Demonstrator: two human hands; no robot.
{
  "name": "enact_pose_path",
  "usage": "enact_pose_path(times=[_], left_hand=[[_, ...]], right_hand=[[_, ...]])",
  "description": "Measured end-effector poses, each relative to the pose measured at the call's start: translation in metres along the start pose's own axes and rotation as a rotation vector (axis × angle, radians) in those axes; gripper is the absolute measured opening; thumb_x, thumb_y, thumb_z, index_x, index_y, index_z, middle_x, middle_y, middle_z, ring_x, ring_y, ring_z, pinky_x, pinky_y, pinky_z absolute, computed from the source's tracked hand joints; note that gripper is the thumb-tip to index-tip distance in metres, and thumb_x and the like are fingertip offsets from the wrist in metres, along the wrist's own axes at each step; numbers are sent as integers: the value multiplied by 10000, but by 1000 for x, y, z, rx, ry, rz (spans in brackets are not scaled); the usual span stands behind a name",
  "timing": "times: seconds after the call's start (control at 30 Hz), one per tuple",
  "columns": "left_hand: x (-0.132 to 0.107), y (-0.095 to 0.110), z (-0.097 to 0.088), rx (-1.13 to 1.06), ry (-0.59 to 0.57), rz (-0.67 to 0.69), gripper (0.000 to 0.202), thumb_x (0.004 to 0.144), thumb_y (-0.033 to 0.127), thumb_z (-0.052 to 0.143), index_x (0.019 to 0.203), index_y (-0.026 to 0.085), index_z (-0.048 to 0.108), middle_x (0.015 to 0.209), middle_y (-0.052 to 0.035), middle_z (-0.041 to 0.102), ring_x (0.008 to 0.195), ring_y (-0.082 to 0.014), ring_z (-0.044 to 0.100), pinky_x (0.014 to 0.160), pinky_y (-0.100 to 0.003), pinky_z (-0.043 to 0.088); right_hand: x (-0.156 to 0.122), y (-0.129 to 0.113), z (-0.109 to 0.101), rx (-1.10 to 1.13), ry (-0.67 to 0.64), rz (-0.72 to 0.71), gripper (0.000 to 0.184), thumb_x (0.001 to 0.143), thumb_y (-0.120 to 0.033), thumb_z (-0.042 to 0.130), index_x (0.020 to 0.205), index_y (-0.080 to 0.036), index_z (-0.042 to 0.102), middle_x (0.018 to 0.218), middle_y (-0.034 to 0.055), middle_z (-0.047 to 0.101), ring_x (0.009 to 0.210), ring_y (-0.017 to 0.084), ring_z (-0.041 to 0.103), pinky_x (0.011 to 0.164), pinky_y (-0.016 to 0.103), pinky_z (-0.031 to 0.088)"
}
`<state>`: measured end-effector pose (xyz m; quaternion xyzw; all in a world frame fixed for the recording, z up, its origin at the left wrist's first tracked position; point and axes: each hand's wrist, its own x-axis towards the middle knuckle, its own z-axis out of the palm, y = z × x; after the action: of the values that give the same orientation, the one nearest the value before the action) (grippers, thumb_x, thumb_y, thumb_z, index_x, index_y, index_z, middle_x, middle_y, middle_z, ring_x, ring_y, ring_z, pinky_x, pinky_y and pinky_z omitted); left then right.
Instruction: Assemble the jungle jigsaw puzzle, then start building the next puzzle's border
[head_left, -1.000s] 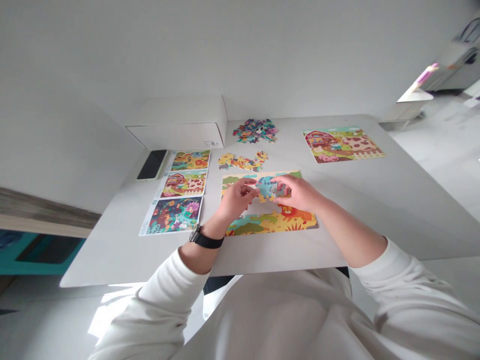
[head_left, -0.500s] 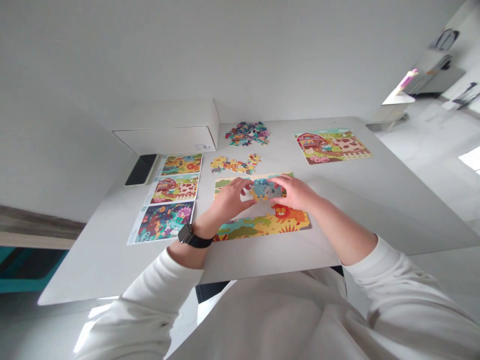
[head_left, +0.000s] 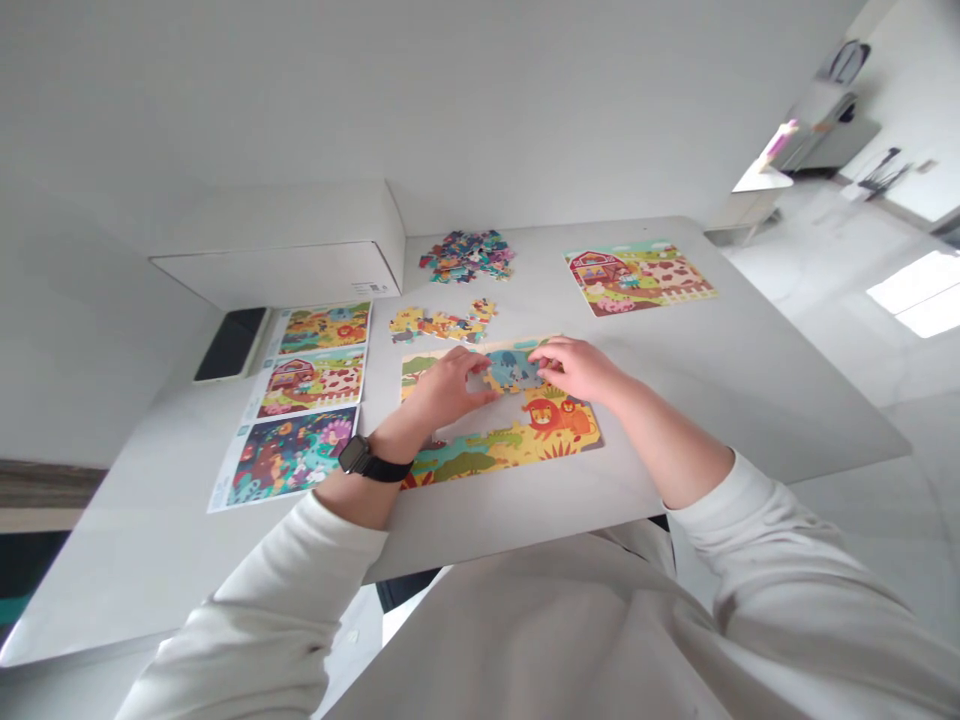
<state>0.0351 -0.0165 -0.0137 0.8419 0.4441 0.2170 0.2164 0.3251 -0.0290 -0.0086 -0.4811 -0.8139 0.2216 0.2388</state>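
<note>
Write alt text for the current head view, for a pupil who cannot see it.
A person's left hand and right hand work at a partly assembled jigsaw puzzle showing lions, on a white table. Beyond it lie yellow puzzle pieces and a multicoloured pile of pieces; three printed pictures lie left, a farm picture right.

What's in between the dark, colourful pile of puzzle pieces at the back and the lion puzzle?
A small group of mostly yellow puzzle pieces lies between the dark pile and the lion puzzle, as the head view shows.
</note>
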Motion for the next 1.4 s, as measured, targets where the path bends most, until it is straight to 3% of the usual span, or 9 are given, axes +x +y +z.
enact_pose_path(times=[0.33, 0.7, 0.87, 1.03, 1.4], left_hand=[[-1, -2, 8, 13, -8, -17, 503, 822, 470, 842, 1260, 228, 789, 1122, -100, 716, 1005, -276, 684, 889, -369, 551], [-7, 2, 7, 168, -40, -17, 496, 909, 499, 788, 1352, 279, 756, 1248, -95, 692, 1135, -293, 706, 1005, -394, 579], [-9, 3, 7, 218, -35, 21, 429, 969, 497, 721, 1332, 272, 765, 1291, -87, 690, 1167, -284, 708, 993, -397, 593], [-9, -1, 10, 231, -26, 53, 424, 985, 485, 700, 1343, 266, 758, 1285, -94, 695, 1147, -279, 704, 1006, -406, 595], [-9, -1, 10, 205, -22, 41, 410, 962, 418, 688, 1334, 264, 764, 1278, -98, 700, 1118, -281, 705, 1028, -429, 595]], right_hand=[[0, -2, 2, -55, -116, -42, 266, 977, -190, 729, 1214, -253, 831, 1090, 72, 751, 872, 198, 686, 824, 332, 511], [0, -9, 8, -128, -178, -49, 290, 975, -295, 791, 1258, -266, 847, 1130, 79, 689, 894, 194, 669, 846, 330, 506], [-1, -12, 7, -138, -165, -47, 287, 972, -285, 787, 1252, -260, 846, 1146, 81, 701, 907, 197, 674, 861, 332, 514], [-1, -14, 11, -172, -81, -17, 455, 977, -294, 780, 1429, -254, 744, 1253, 103, 714, 951, 215, 687, 892, 344, 530], [3, -22, 15, -258, -102, 74, 363, 948, -346, 818, 1300, -255, 801, 1214, 91, 721, 937, 215, 685, 840, 327, 519]])
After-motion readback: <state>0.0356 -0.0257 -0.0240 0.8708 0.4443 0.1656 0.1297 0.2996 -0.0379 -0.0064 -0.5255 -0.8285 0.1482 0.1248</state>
